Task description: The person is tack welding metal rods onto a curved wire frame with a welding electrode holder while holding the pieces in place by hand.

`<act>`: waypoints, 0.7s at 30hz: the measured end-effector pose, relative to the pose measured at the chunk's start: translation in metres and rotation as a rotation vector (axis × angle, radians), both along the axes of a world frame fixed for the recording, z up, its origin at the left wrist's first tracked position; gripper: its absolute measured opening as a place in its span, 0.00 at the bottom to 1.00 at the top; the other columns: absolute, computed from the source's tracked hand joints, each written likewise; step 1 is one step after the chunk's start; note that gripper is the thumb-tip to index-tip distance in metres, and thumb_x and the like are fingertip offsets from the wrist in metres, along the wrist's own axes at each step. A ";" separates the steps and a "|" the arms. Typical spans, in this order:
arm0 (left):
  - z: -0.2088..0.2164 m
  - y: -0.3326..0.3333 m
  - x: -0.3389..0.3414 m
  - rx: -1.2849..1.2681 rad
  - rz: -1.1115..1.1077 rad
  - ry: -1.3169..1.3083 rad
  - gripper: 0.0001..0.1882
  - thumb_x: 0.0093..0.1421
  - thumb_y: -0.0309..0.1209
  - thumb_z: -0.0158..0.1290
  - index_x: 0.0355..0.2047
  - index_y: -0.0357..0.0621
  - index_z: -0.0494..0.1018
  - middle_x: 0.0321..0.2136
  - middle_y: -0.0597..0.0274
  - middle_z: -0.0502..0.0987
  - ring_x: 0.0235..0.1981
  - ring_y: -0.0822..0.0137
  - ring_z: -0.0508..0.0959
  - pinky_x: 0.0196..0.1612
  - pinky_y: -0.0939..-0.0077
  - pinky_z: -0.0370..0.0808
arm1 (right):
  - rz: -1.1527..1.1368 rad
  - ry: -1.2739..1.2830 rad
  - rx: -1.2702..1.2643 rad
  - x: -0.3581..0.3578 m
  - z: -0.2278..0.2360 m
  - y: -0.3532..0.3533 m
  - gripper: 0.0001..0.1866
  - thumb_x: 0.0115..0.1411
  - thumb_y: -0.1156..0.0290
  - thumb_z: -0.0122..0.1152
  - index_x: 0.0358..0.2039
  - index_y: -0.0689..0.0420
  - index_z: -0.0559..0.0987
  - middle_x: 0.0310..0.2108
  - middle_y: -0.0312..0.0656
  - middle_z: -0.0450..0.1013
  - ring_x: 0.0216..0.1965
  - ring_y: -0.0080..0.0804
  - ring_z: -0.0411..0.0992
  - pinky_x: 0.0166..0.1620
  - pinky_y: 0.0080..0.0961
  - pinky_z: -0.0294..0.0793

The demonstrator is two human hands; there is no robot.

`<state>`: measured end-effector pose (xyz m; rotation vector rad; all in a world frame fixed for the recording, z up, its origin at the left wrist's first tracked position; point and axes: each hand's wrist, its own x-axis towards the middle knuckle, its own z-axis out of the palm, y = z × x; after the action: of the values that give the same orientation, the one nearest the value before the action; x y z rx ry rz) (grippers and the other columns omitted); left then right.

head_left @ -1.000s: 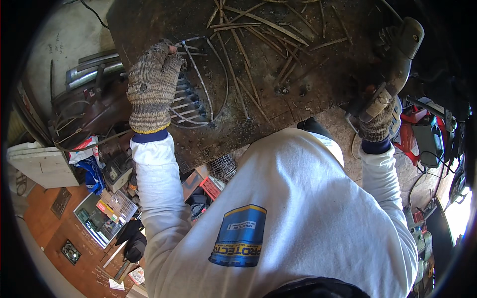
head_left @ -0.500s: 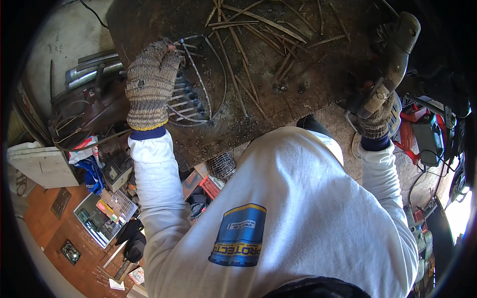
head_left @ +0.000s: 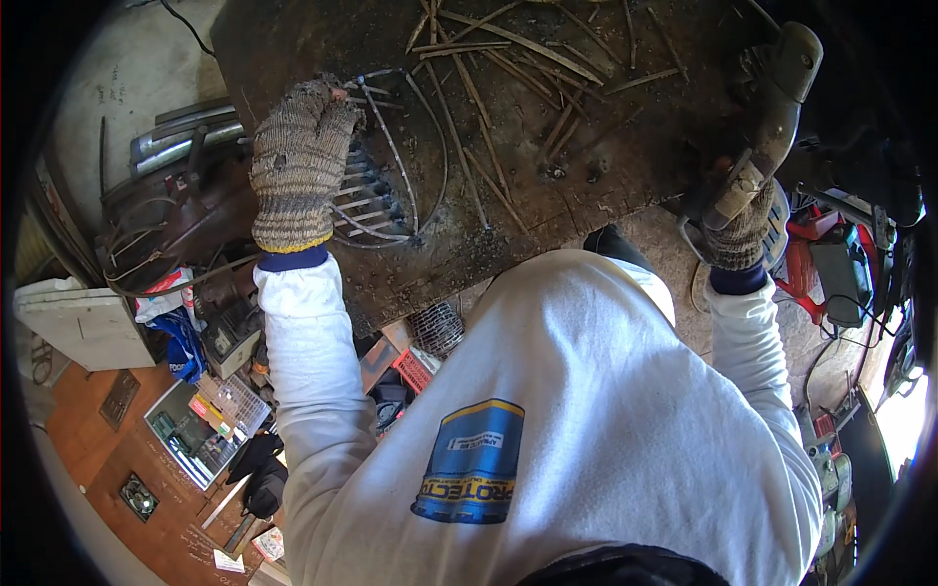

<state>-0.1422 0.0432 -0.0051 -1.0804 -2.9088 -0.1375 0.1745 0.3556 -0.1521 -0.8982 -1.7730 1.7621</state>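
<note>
My left hand (head_left: 305, 161), in a worn striped knit glove, lies at the left side of a frame of thin metal rods (head_left: 396, 161). Its fingers are bent and closed on the frame's edge, and a bare fingertip shows through the glove. Part of the frame, with its row of short crossbars, is covered by the hand. At the right edge of the dark metal table (head_left: 616, 166), my gloved right hand (head_left: 745, 234) is wrapped round a grey, rounded, worn power tool (head_left: 779, 127). The tool hides most of the fingers, and its exact kind is unclear.
Several thin metal strips (head_left: 518, 59) lie scattered across the far part of the table. Metal tubes (head_left: 186, 146) and cables are at the left. A red and grey machine (head_left: 842, 264) stands on the floor at the right. Below the table sits a red plastic basket (head_left: 414, 369).
</note>
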 end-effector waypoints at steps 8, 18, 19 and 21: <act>-0.001 0.000 -0.001 0.009 0.019 -0.036 0.16 0.60 0.38 0.54 0.45 0.43 0.77 0.40 0.53 0.81 0.44 0.54 0.80 0.49 0.64 0.74 | -0.016 0.047 -0.048 -0.003 0.006 -0.004 0.22 0.62 0.62 0.64 0.53 0.57 0.70 0.37 0.41 0.77 0.35 0.29 0.77 0.36 0.25 0.79; 0.001 0.000 0.001 0.012 0.036 -0.048 0.16 0.59 0.35 0.56 0.46 0.44 0.77 0.42 0.54 0.81 0.45 0.57 0.80 0.50 0.65 0.74 | -0.003 0.139 -0.149 -0.001 -0.003 0.002 0.20 0.63 0.64 0.63 0.52 0.57 0.71 0.37 0.41 0.77 0.36 0.27 0.77 0.37 0.24 0.78; 0.001 0.001 0.001 0.012 0.035 -0.048 0.16 0.59 0.35 0.56 0.46 0.44 0.77 0.42 0.54 0.81 0.45 0.57 0.80 0.50 0.65 0.74 | -0.009 0.182 -0.221 -0.002 -0.001 0.001 0.20 0.63 0.64 0.63 0.52 0.57 0.71 0.37 0.41 0.77 0.36 0.27 0.77 0.37 0.24 0.78; 0.002 0.004 0.003 0.040 0.086 -0.102 0.16 0.59 0.36 0.56 0.46 0.44 0.77 0.42 0.54 0.81 0.45 0.57 0.80 0.50 0.65 0.74 | -0.004 0.126 -0.112 -0.003 0.005 -0.001 0.20 0.63 0.64 0.63 0.52 0.57 0.71 0.37 0.41 0.77 0.36 0.27 0.77 0.37 0.24 0.78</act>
<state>-0.1394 0.0470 -0.0035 -0.9686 -3.0226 -0.2539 0.1710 0.3544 -0.1467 -0.8145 -1.6057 1.8880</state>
